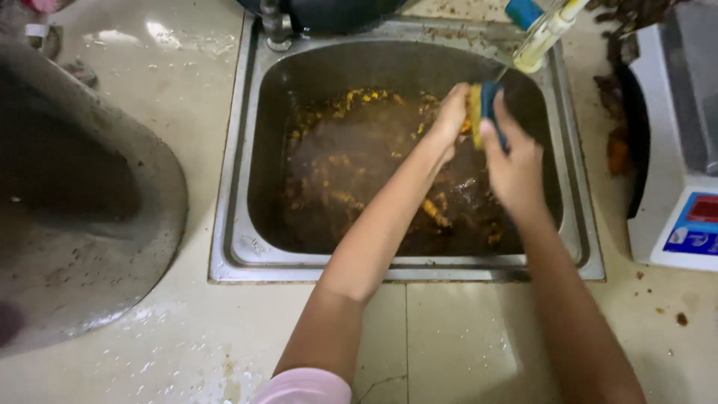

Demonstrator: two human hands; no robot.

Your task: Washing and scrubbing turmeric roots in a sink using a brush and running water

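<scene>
Yellow-and-blue scrubbing sponge point(479, 112) pinched between left hand point(451, 118) and right hand point(512, 161), near back right corner of stainless steel sink point(239, 224); murky brown water with yellowish scraps point(351, 176) below; possibly a pale plastic bottle point(540, 41) on back rim.

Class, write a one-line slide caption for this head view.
Both hands, left hand and right hand, hold a yellow-and-blue sponge over a dirty steel sink.
</scene>
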